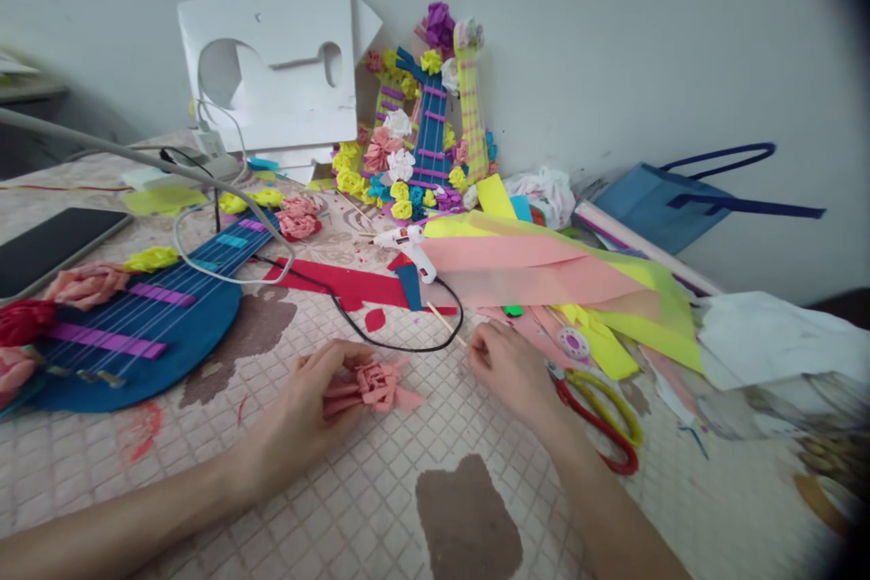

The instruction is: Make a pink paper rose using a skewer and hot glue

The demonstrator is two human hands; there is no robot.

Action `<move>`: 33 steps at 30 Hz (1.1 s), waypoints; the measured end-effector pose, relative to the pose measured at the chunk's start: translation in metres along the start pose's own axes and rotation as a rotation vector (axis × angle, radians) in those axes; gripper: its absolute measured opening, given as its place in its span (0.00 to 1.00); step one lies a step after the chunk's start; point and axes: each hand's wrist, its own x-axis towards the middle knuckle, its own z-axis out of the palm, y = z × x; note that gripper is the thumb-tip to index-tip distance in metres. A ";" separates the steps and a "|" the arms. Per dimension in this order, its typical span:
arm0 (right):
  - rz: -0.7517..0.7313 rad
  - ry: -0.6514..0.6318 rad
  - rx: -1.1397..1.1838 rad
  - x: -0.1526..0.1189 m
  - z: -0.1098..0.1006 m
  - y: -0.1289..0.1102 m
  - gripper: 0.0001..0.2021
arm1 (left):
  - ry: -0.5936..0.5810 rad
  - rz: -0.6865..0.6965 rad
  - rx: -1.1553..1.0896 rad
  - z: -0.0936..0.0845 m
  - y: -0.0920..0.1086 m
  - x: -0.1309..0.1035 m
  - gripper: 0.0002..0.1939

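My left hand (pixel 319 399) is closed around a pink crepe-paper flower (pixel 378 386), its thumb and fingers on the gathered left side. The folded petals face right, just above the tabletop. In my right hand (pixel 507 367), the fingertips are pinched on one end of a thin wooden stick (pixel 443 319), which points up and left. Beyond the hands lies a white hot glue gun (pixel 408 246), its black cord (pixel 387 346) looping between them. Scissors with red and yellow handles (pixel 608 421) rest beside my right forearm.
A blue felt guitar with paper flowers (pixel 197 326) lies at left, near a phone (pixel 58 249). Decorated guitars (pixel 431 127) and a white cut-out board (pixel 272 63) lean on the wall. Pink crepe paper (pixel 544 272), red strips (pixel 340 281) and a blue bag (pixel 659 204) lie beyond.
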 end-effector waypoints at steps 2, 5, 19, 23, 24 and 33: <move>-0.019 -0.059 0.011 -0.003 -0.009 0.003 0.06 | -0.006 -0.022 -0.034 0.001 0.000 0.000 0.16; -0.053 -0.134 0.039 -0.009 -0.027 0.008 0.08 | -0.008 -0.042 -0.069 0.000 0.000 -0.001 0.15; -0.150 -0.286 0.373 -0.016 -0.066 0.025 0.06 | -0.027 -0.039 -0.115 0.001 -0.002 0.000 0.16; -0.139 -0.206 0.395 -0.008 -0.054 0.009 0.04 | -0.024 -0.024 -0.095 -0.001 -0.001 0.001 0.16; -0.123 -0.188 0.392 -0.006 -0.049 0.006 0.03 | -0.017 -0.024 -0.076 -0.001 0.000 0.002 0.16; -0.081 -0.109 0.497 -0.002 -0.009 -0.026 0.05 | -0.013 -0.051 -0.172 0.000 -0.004 -0.001 0.16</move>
